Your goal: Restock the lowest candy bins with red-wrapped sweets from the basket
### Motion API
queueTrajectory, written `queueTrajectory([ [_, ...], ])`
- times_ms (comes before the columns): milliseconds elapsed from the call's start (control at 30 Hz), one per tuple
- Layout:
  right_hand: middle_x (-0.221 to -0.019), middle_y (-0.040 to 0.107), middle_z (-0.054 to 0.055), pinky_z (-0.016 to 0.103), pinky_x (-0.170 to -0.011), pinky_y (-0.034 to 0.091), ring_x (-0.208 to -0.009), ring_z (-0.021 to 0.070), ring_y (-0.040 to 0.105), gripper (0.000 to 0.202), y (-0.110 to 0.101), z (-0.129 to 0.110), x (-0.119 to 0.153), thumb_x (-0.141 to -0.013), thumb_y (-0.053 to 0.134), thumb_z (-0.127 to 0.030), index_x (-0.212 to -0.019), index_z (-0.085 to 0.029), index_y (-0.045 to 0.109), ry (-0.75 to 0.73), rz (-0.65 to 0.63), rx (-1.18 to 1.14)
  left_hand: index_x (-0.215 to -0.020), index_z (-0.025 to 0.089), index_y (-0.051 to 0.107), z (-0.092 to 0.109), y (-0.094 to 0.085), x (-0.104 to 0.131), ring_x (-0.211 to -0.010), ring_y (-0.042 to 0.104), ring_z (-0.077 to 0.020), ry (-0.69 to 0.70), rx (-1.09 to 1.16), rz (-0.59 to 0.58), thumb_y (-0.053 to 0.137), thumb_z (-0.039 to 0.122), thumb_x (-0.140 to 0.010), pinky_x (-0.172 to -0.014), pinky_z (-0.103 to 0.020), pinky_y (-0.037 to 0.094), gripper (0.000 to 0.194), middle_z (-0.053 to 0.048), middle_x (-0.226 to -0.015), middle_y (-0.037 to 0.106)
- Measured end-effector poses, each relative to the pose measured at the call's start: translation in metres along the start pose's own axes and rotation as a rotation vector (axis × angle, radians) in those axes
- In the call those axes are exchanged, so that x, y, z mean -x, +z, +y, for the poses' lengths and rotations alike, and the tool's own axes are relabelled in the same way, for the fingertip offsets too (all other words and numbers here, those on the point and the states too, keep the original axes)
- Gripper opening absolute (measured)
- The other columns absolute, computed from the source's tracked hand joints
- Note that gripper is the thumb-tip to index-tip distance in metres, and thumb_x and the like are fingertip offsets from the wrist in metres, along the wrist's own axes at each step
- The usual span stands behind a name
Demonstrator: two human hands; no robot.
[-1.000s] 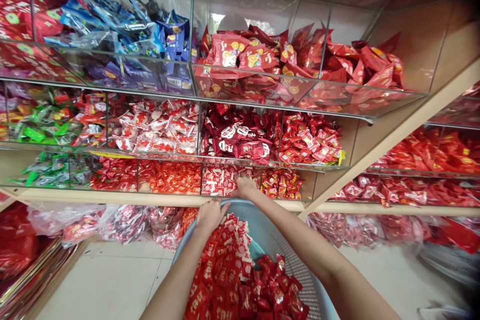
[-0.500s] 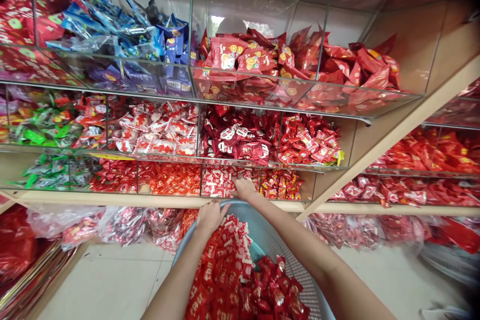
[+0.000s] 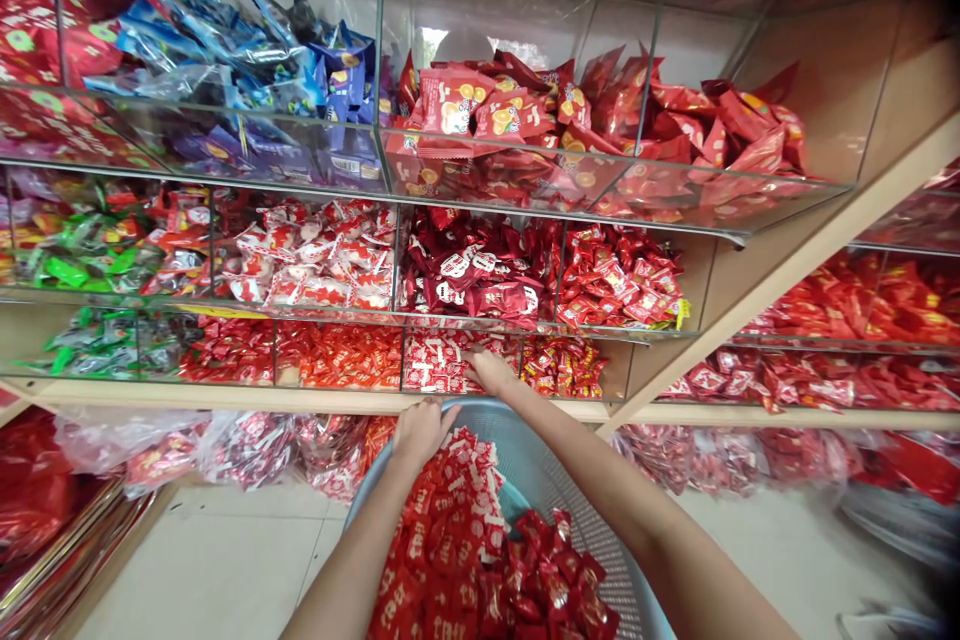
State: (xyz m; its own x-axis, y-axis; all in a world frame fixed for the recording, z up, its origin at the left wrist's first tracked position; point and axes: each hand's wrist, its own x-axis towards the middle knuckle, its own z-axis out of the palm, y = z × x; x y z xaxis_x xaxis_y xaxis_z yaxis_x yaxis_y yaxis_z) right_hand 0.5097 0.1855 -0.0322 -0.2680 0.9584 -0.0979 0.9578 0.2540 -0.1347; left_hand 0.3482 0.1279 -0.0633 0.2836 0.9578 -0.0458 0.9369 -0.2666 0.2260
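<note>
My left hand (image 3: 421, 435) is closed over the far rim of a blue plastic basket (image 3: 559, 480). Inside the basket lie small red-and-white wrapped candies (image 3: 472, 485), red packets with gold lettering (image 3: 427, 570) and shiny dark red wrapped candies (image 3: 551, 580). Beyond the rim, my right hand (image 3: 491, 372) reaches into a bottom-shelf compartment of red-and-white wrapped candies (image 3: 435, 365). Its fingers are stretched out toward the left over these candies, and nothing shows held in them. The lower fingers are partly hidden.
Clear dividers split the shelves into compartments. Orange-printed red packets (image 3: 457, 105) and blue packets (image 3: 225, 50) fill the top shelf; dark red packets (image 3: 480, 270) lie below. A slanting wooden panel (image 3: 787, 265) stands at right. Plastic bags of candy (image 3: 247, 450) sit on the tiled floor (image 3: 225, 560).
The fingers of my right hand have shifted slightly over the candies in the compartment. My left hand and the basket stay in place.
</note>
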Motion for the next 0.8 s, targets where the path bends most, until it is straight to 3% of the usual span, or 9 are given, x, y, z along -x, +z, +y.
queueTrajectory([
  [467,-0.109,0.054,0.01,0.027,-0.075,0.043,-0.092,0.0198,0.058,0.023,0.002,-0.0046,-0.0014,-0.087,0.043,-0.03,-0.104,-0.019,0.054,-0.075,0.039,0.079,-0.098,0.013,0.06,0.001,-0.0003,0.0003,-0.085,0.061,-0.0229,-0.002,-0.003,0.004,0.015,0.057,-0.085,-0.073,-0.032,0.043,0.064,-0.013,-0.093,0.065],
  [667,-0.116,0.051,0.01,0.027,-0.079,0.041,-0.096,0.0192,0.056,0.028,0.0041,-0.0003,-0.0012,-0.083,0.05,-0.028,-0.111,-0.021,0.049,-0.079,-0.001,0.036,-0.097,0.014,0.06,0.0,0.0005,0.0004,-0.083,0.061,-0.0232,0.011,-0.01,0.017,0.014,0.055,-0.085,-0.071,-0.033,0.043,0.062,-0.013,-0.091,0.065],
  [800,-0.113,0.053,0.009,0.026,-0.078,0.041,-0.096,0.0184,0.056,0.024,0.0028,0.0021,-0.001,-0.086,0.044,-0.028,-0.108,-0.021,0.051,-0.079,0.005,0.011,-0.098,0.012,0.059,0.0015,-0.0022,0.002,-0.084,0.061,-0.0229,-0.013,-0.008,-0.005,0.014,0.053,-0.086,-0.072,-0.031,0.043,0.062,-0.013,-0.09,0.065],
])
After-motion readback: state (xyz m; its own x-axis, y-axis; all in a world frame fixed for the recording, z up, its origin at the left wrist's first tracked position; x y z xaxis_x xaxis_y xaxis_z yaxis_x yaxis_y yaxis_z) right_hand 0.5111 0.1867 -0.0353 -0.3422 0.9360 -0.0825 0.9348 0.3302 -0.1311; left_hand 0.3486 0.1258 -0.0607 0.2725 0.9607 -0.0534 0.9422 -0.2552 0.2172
